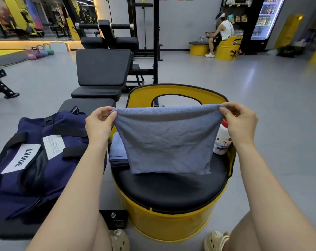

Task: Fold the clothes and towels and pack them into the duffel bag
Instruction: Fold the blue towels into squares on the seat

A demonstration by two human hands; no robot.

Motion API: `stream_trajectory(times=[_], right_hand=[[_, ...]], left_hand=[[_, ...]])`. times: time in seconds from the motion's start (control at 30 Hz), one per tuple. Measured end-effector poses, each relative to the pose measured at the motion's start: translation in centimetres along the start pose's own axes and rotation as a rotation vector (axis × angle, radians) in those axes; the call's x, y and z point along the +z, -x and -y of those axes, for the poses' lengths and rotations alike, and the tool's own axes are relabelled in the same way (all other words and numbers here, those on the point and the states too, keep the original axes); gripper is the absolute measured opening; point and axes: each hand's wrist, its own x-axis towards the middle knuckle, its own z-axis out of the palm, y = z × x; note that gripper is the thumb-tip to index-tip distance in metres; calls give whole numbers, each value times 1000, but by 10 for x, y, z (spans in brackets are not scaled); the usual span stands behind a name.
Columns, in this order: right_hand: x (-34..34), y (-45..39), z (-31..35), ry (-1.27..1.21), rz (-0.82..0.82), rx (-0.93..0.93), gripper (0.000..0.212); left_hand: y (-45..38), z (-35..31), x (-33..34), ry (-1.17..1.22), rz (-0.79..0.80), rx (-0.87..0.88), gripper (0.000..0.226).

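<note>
Left hand (99,122) and right hand (241,122) wide apart, each pinching top corner of towel (164,140), hung taut above seat (171,189) to square next fold. Bag (45,160) left on worktop.

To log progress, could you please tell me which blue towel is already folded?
The folded towel lying on the seat beside the bag; the other towel hangs open, pinched by the left hand and right hand.

light: bright, even, from overhead | glare: pale streaks on floor (251,77); glowing fridge (266,17) far beyond the fingers | shadow: soft under towel (164,138) on seat (171,189) | focus: sharp centre, background softer | distortion: wide-angle bending at edges
</note>
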Motion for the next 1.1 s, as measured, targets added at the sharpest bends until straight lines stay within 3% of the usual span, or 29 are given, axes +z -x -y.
stream_trajectory(times=[0.17,0.33,0.8,1.1], right_hand=[[1,1,-4,67,21,-12,32],[3,3,-7,102,-9,-36,17],[0,9,-7,106,-37,-34,3],[-7,13,-8,-30,73,82,16]], left_hand=[[3,-5,0,4,-6,61,15],[4,-5,0,-25,-18,93,22],[4,3,1,-56,-36,111,4],[19,-4,1,28,192,9,19]])
